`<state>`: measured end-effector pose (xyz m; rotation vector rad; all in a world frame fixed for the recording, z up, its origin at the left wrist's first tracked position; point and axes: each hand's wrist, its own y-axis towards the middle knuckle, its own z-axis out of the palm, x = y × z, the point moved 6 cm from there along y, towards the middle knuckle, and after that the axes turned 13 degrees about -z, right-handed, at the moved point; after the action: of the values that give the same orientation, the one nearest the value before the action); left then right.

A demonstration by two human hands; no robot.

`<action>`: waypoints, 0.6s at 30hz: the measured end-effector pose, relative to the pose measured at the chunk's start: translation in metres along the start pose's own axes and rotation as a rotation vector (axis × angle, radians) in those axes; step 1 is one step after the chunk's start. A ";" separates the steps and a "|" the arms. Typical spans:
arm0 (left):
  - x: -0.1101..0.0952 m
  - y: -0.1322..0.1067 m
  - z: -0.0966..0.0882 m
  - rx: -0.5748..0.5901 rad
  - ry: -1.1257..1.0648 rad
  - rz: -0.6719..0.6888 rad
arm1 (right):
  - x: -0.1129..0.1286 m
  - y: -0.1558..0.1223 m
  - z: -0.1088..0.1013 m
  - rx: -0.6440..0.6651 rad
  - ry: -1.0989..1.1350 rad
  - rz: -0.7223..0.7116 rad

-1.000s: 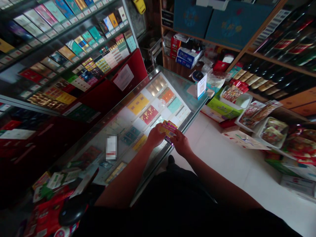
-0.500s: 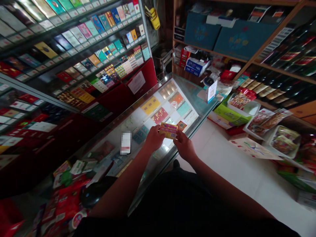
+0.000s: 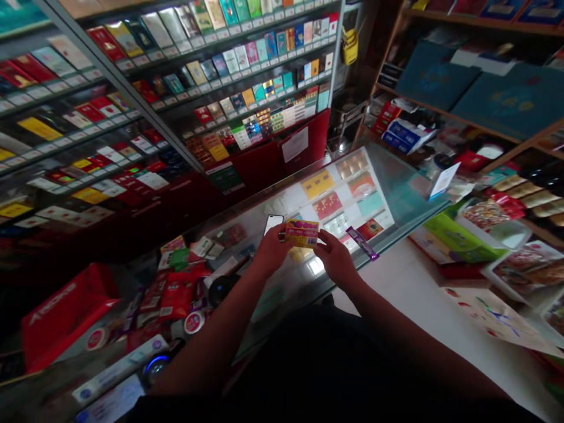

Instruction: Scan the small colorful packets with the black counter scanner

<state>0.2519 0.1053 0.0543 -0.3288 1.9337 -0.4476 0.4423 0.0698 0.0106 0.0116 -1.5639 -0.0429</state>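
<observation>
Both hands hold a small yellow and pink packet (image 3: pixel 302 232) just above the glass counter (image 3: pixel 405 200). My left hand (image 3: pixel 271 251) grips its left end and my right hand (image 3: pixel 335 258) grips its right end. A purple strip packet (image 3: pixel 362 242) lies on the glass just right of my right hand. A phone (image 3: pixel 272 222) lies face up on the counter beyond my left hand. Cigarette packs show through the glass under the hands.
Shelves of cigarette packs (image 3: pixel 247 64) line the wall behind the counter. Red packets (image 3: pixel 176 294) and a red box (image 3: pixel 66 311) crowd the counter's left end. A white card stand (image 3: pixel 444 179) sits at the far right corner. Snack trays (image 3: pixel 520 270) and wooden shelves fill the right.
The view has swung left and up. The packet stays in both hands, lifted level above the glass. The purple strip now lies in sight on the counter beside my right hand.
</observation>
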 end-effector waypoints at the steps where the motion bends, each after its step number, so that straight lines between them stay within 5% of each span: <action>1: 0.003 -0.005 -0.011 0.004 -0.023 0.000 | 0.005 0.000 0.010 0.022 0.015 -0.010; 9: 0.027 -0.031 -0.096 0.039 -0.102 0.032 | 0.033 -0.009 0.089 0.136 0.081 -0.016; 18: 0.058 -0.054 -0.172 -0.129 -0.002 0.065 | 0.031 -0.033 0.174 0.245 0.126 -0.086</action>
<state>0.0721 0.0598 0.0929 -0.3488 1.9694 -0.2803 0.2674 0.0394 0.0418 0.2701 -1.4336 0.0804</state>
